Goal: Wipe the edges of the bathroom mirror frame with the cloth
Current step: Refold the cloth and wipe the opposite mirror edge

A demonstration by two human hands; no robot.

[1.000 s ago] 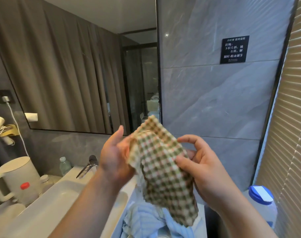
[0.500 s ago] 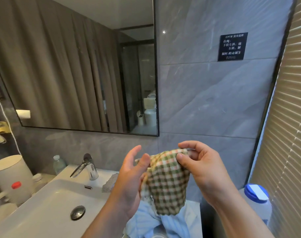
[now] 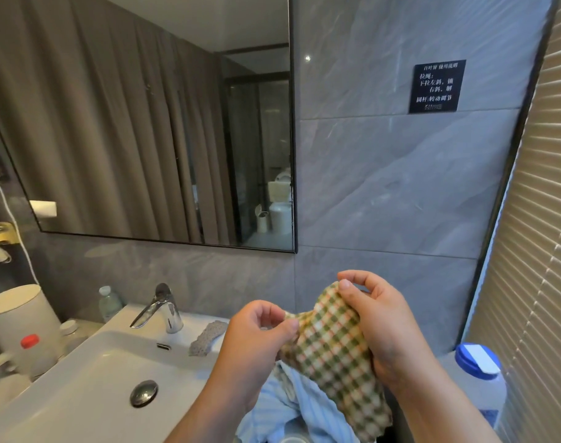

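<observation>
Both hands hold a green, cream and orange checked woven cloth (image 3: 333, 350) in the air in front of the grey stone-look tiled wall (image 3: 400, 187), above the right end of the white rectangular ceramic washbasin (image 3: 90, 378) and well below the mirror. The left hand (image 3: 257, 334) pinches the cloth's left upper edge between thumb and curled fingers; the right hand (image 3: 378, 327) grips its right side, thumb pressed on the top edge and the fingers folded round behind, so the fabric is stretched between them and hangs down past the right wrist. The large rectangular wall mirror with a thin black frame (image 3: 292, 155) hangs on the wall above the basin; its lower right corner lies just above and left of the hands, apart from the cloth. Below the hands a pale blue striped fabric (image 3: 304, 414) lies crumpled at the right edge of the basin. A chrome lever tap (image 3: 161, 310) stands at the basin's back edge, with a grey speckled sponge (image 3: 207, 338) just beside it to the right and a round chrome drain plug (image 3: 144, 393) in the bowl. At the left edge stands a white plastic electric kettle with a red button (image 3: 20, 327), and behind it a small clear bottle (image 3: 108, 302). A black sign with white characters (image 3: 437, 86) is fixed on the wall to the upper right, next to beige slatted blinds (image 3: 535, 251); a white jug with a blue cap (image 3: 477, 375) stands under them.
</observation>
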